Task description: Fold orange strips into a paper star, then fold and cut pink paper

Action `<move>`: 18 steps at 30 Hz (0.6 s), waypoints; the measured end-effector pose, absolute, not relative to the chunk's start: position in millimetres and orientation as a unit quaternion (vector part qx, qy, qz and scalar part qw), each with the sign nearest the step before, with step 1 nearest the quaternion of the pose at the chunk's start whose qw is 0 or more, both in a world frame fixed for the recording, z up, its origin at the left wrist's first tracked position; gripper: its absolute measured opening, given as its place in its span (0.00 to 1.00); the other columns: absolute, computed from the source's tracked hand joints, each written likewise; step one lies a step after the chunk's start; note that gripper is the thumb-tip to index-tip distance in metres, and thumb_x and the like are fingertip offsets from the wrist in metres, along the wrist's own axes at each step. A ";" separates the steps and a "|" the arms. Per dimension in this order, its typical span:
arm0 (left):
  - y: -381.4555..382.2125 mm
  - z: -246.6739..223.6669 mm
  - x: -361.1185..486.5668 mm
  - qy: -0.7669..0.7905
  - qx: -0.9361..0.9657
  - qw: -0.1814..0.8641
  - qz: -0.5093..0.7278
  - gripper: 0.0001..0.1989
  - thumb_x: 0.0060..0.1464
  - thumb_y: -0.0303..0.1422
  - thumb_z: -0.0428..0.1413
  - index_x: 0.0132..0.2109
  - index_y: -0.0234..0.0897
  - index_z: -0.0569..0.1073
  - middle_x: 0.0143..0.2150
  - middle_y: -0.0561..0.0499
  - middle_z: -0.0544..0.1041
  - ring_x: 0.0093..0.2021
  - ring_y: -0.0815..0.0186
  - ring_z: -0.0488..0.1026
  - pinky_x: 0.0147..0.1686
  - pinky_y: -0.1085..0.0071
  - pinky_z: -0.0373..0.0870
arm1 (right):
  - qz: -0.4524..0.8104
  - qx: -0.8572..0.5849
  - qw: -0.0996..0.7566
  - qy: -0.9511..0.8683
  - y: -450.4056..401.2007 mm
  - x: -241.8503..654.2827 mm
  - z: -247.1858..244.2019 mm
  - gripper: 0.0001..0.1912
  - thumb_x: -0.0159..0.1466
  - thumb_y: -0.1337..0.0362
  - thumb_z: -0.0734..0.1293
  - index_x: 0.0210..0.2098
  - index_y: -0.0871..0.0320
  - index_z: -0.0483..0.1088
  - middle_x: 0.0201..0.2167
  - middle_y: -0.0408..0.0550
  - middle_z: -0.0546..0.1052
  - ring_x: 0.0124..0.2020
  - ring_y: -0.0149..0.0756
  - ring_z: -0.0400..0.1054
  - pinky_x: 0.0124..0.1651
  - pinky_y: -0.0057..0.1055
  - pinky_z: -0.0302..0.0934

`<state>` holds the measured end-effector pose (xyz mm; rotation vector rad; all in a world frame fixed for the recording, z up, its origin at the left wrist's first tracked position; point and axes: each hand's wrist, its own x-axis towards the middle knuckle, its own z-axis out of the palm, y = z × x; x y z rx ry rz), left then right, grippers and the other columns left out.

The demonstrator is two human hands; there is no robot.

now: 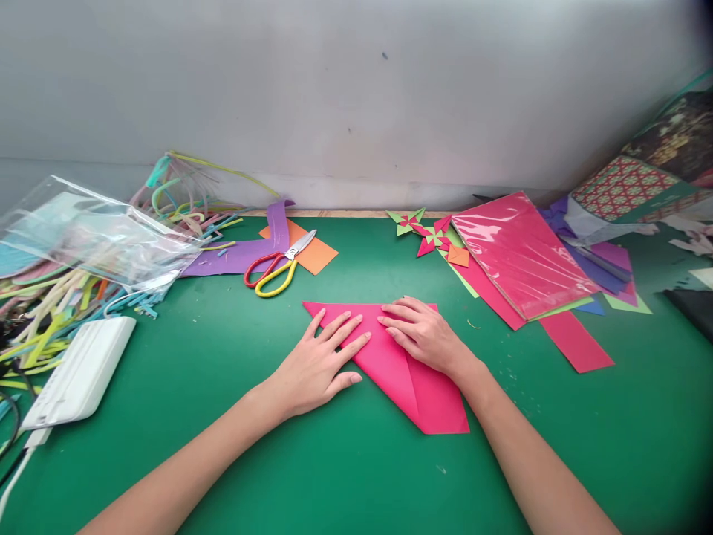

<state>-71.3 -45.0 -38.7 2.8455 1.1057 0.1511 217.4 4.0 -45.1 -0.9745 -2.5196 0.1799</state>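
A: Sheet [393, 364] handling?
B: Probably light, flexible, easily creased. Hold at free edge, 5 o'clock.
A: Position, hands?
B: Folded, 5 o'clock from view centre. Left hand [315, 371] spread wide, right hand [431, 338] loosely bent; both touch it, neither grips.
A: Surroundings?
B: Smooth green table [223, 453]; pale wall [356, 96], 12 o'clock. Scissors [288, 254], 10 o'clock from sheet.

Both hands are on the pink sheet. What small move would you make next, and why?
I'd probably keep the right hand on the pink sheet as an anchor and slide the left hand down its slanting left edge. Both hands press near the top, while the lower stretch of that edge has no fingers on it and looks softly rounded rather than sharply creased.
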 end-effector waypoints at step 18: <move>-15.8 -14.7 -104.3 0.650 0.745 0.045 0.141 0.27 0.72 0.46 0.40 0.66 0.39 0.69 0.56 0.40 0.78 0.55 0.50 0.76 0.51 0.56 0.71 | 0.061 -0.347 0.204 -0.913 3.8 217.1 -43.4 0.17 0.75 0.62 0.62 0.56 0.55 0.79 0.60 0.51 0.78 0.60 0.50 0.71 0.68 0.53 0.63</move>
